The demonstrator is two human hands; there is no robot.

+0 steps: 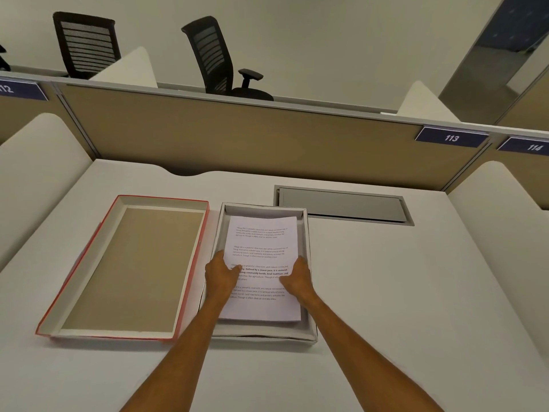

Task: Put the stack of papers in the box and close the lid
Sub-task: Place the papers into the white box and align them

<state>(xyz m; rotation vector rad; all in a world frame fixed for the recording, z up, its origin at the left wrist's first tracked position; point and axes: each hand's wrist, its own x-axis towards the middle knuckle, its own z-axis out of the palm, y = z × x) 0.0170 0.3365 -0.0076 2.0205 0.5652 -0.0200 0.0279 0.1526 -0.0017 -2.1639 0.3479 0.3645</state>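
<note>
A stack of white printed papers point(261, 242) lies inside the open white box point(306, 233) in the middle of the desk. My left hand point(221, 275) grips the stack's left edge, thumb on top. My right hand point(298, 278) grips its right edge the same way. The stack sits a little askew in the box, its near end slightly raised. The box lid point(133, 269), red outside with a brown inner face, lies upside down on the desk just left of the box.
A grey cable hatch point(341, 205) is set into the desk behind the box at the right. A tan partition point(237, 135) closes the back, with white dividers at both sides. Two black chairs stand beyond it.
</note>
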